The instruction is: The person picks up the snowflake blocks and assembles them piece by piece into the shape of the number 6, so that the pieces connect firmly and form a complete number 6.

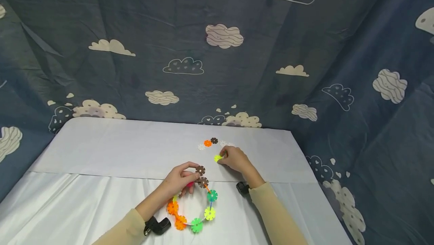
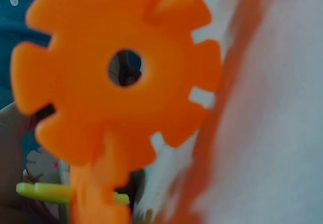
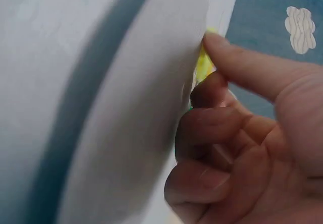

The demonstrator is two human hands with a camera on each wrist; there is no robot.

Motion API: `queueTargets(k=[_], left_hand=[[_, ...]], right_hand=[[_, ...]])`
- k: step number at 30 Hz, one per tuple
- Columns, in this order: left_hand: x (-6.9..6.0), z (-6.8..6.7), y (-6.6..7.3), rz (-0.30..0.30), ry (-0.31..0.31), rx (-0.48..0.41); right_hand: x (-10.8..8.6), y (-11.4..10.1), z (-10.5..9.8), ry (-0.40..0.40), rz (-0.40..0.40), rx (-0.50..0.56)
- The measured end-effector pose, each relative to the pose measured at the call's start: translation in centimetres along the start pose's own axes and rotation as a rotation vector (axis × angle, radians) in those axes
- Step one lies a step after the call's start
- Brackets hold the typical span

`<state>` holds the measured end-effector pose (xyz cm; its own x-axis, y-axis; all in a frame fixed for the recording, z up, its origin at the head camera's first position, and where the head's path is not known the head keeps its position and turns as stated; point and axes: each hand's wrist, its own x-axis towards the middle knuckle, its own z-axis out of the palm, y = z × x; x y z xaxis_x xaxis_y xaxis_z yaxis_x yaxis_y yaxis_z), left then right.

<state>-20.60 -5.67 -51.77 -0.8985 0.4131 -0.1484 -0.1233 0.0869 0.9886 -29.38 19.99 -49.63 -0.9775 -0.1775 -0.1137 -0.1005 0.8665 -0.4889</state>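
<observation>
Hand, left (image 1: 176,179): thumb and index finger pinch the chain of discs (image 1: 181,222) at its upper, brown end.
Hand, right (image 1: 235,158): thumb and index finger pinch a bright yellow disc (image 1: 218,158), the other fingers curled toward the palm; fingers hide much of it, so whether it touches the cloth is hard to tell.
Chain, upper end: two brown discs (image 1: 200,170), the higher one at the left fingertips, the other just below it.
Chain, right side: an orange link (image 1: 206,188) runs from the lower brown disc to a teal disc (image 1: 212,195), and a blue link (image 1: 211,204) joins that to a yellow-green disc (image 1: 210,213).
Chain, bottom and left: a green disc (image 1: 196,225) sits lowest, two orange discs (image 1: 173,207) climb the left side, and a pinkish-red disc (image 1: 190,184) shows by the left fingers.
Left wrist view: one orange disc looms large, notched rim and round hole plain, with a yellow piece (image 2: 43,192) crossing edge-on below.
Loose row: beyond the right hand lie a white disc (image 1: 201,147), a loose orange disc (image 1: 208,143), a dark brown disc (image 1: 214,140) and further white discs (image 1: 222,143), partly behind the hand.
Wrists: black cameras (image 1: 159,226), beige sleeves (image 1: 278,215).
Table: white cloth (image 1: 101,150) beneath everything.
Backdrop: dark blue curtain (image 1: 135,19) printed with pale clouds (image 1: 224,36).
</observation>
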Motion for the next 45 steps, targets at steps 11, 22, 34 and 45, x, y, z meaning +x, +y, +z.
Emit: queueTargets(k=[11,22,34,45], left_hand=[[0.0,0.0,0.0,-0.021,-0.023,-0.001],[-0.2,-0.1,0.2,-0.028,-0.013,0.019],[-0.1,-0.2,-0.2,-0.046,0.002,0.012],[0.0,-0.1,-0.1,-0.032,-0.003,0.026]], right_hand=[[-3.5,-1.0,-1.0,-0.175,-0.160,0.399],[-5.8,-3.1,-1.7,-0.148,-0.350,0.265],[-5.8,-3.8,-0.6,-0.068,-0.521,0.167],[-4.9,-3.0,-0.5,-0.105,-0.451,0.225]])
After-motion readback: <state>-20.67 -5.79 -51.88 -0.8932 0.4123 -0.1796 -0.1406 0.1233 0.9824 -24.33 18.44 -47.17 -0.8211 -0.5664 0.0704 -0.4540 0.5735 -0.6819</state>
